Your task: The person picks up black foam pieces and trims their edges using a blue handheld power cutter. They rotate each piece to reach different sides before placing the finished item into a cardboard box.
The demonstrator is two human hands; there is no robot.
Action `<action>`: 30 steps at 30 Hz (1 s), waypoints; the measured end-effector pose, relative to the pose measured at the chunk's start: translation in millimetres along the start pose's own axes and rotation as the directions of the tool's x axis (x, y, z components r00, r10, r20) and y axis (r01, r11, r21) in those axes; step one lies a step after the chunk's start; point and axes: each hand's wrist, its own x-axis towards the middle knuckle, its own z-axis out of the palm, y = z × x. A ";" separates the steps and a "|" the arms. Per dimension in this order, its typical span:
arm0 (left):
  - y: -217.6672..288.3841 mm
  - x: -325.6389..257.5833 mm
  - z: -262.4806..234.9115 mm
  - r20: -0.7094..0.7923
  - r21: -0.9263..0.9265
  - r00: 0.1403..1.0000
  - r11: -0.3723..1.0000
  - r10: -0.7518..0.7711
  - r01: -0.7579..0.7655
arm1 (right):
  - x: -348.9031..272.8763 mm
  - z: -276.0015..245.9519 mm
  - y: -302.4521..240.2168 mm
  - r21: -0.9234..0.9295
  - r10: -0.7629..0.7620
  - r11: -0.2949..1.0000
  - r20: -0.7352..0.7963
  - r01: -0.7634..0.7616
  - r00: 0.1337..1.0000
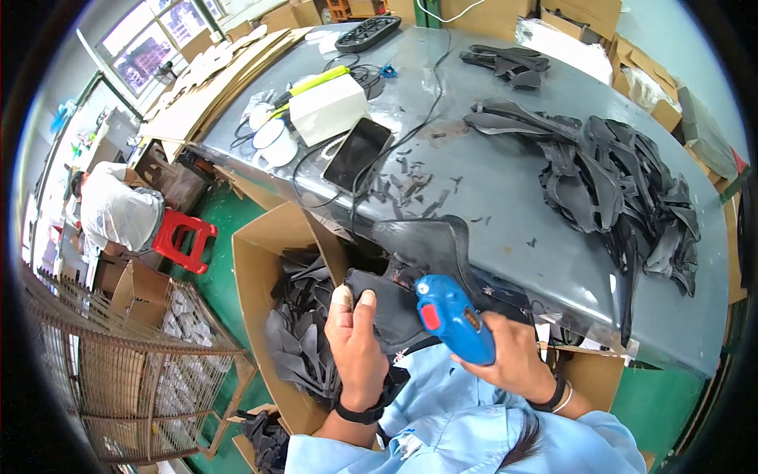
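The left hand [355,340] pinches a dark grey piece [387,312] between thumb and fingers, just above the lap and in front of the table [505,213]. The right hand [513,359] is wrapped around one blue power tool [462,324], its head close beside that piece. A second, wider grey panel [426,245] lies at the table edge; where the two overlap, I cannot tell whether they are joined.

The work looks partway along: this piece seems unfinished, while small scraps [414,186] on the table suggest some is already done. Which pieces are finished does not show.

Dark pieces lie in three main groups: one large heap [600,174] on the table's right, one smaller stack [513,63] behind it, and one load of pieces [304,355] in the cardboard box [254,292] by the left hand. Each is too tangled to count. Also on the table are one phone [358,156], one white cup [275,144], one white box [328,109] and one black tray [369,34].
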 end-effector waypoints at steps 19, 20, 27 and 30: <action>1.0 -13.2 -0.8 0.191 0.512 0.941 0.790 0.280 -0.339 | 4.9 -3.2 -17.6 0.043 -0.040 0.998 0.091 0.036 0.995; 6.0 -13.9 -2.4 0.263 0.587 0.926 0.717 0.270 -0.376 | 7.2 -5.6 -16.3 0.061 -0.033 0.998 0.095 0.028 0.995; 16.3 -4.4 10.8 0.594 0.546 0.783 0.623 0.185 -0.561 | 44.8 -26.3 -16.4 0.313 0.206 0.932 -0.040 -0.184 0.978; 13.5 -6.4 23.2 0.596 0.551 0.787 0.632 0.159 -0.545 | 54.5 -41.5 -18.3 0.454 0.272 0.855 0.021 -0.251 0.962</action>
